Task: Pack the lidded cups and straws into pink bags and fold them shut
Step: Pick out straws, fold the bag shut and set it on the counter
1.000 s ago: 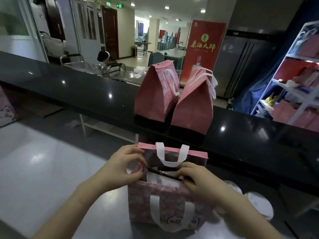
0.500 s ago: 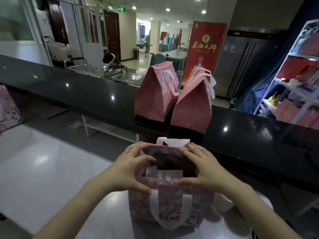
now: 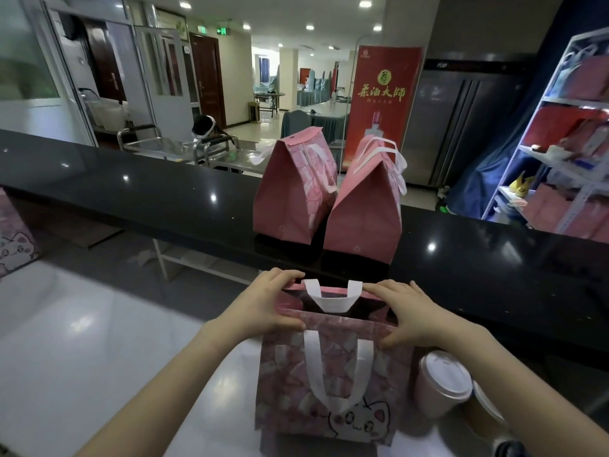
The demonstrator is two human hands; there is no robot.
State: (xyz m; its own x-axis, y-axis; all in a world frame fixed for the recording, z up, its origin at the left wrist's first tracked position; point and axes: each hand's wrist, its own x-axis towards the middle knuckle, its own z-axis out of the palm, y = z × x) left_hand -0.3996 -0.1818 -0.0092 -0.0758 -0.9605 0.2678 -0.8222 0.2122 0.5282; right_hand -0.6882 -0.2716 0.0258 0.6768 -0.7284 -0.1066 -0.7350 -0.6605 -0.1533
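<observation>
Head view: the only camera. It looks down on the hands and one bag, with the room behind.
Pink bag (image 3: 326, 374): stands upright on the white table (image 3: 82, 341), close before the person, with the cat drawing toward the camera. Its mouth is not yet closed, and the dark inside shows between the two rims.
Left hand (image 3: 267, 305): clamped on the left top corner, fingers over the far rim and thumb on the near wall, so that the two walls can be brought together.
Right hand (image 3: 405, 311): holds the right top corner in the same way. The hands are apart, one at each end of the mouth, which holds the rim straight for a clean fold.
Far handle (image 3: 333, 296): a white strap that hangs inward over the mouth, between the hands. I judge it must lie flat or the fold will catch it.
Contents: hidden by the walls, so I cannot tell if a cup and a straw are inside.
Lidded cups (image 3: 441, 384): two with white lids, on the white table just beside the bag's right side and near the right forearm — probably waiting for their own bags, and easy to knock over.
Folded bags (image 3: 293, 192): two, closed to a peak, side by side on the raised black table (image 3: 131, 189) behind — probably put there to keep finished ones out of the work place.
Step in hand: closing the top of this bag; the fold is not yet made.
</observation>
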